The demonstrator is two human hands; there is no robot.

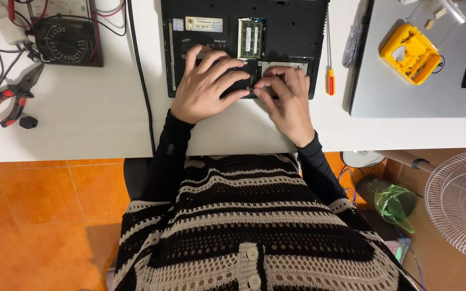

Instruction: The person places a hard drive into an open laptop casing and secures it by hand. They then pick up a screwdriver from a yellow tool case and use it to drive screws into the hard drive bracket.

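Left hand [208, 81] spread flat on upturned black laptop [292, 32], right hand [287, 99] pinching narrow at bay edge; slip could damage exposed memory module [251, 37]

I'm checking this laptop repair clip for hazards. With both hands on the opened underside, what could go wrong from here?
1. The memory module lies exposed just above the left hand; a brushing bare finger might harm it.
2. The right hand pinches something small at the open bay; if it slips, it may drop inside the black laptop.
3. The red-handled screwdriver lies beside the laptop, so a forearm sweep might knock it away.
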